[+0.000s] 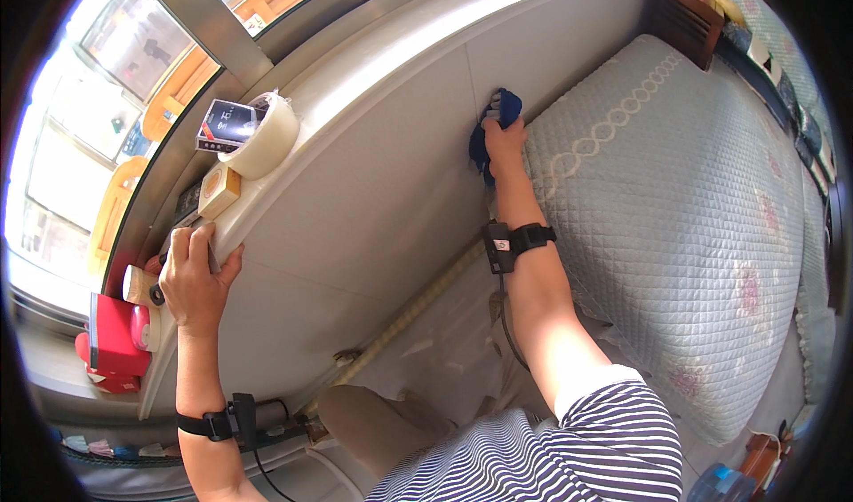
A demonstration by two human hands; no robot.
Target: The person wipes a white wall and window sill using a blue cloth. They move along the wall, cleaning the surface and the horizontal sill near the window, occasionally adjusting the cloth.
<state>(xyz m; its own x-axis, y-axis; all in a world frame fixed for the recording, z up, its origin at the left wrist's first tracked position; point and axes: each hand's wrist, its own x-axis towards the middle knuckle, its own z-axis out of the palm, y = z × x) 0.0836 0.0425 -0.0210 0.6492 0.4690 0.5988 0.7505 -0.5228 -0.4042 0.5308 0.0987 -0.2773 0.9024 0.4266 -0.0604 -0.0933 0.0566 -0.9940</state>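
Note:
My right hand [506, 143] holds a dark blue cloth [510, 105] against the pale wall panel [373, 169] under the windowsill, close to a vertical seam. Beside that hand is the edge of a quilted, light blue-green mattress cover [653, 189]. On the windowsill [320, 112], my left hand [194, 279] rests with its fingers over the top and the thumb apart near the front edge. A narrow grey edge shows between thumb and fingers; whether the hand grips it cannot be told.
A wide roll of clear tape [270, 142], a dark small box [226, 122] and a yellow-white box [220, 191] stand on the sill beyond my left hand. Nearer are a red box [120, 335] and a pink round container [141, 327]. A wooden headboard [693, 19] borders the bed.

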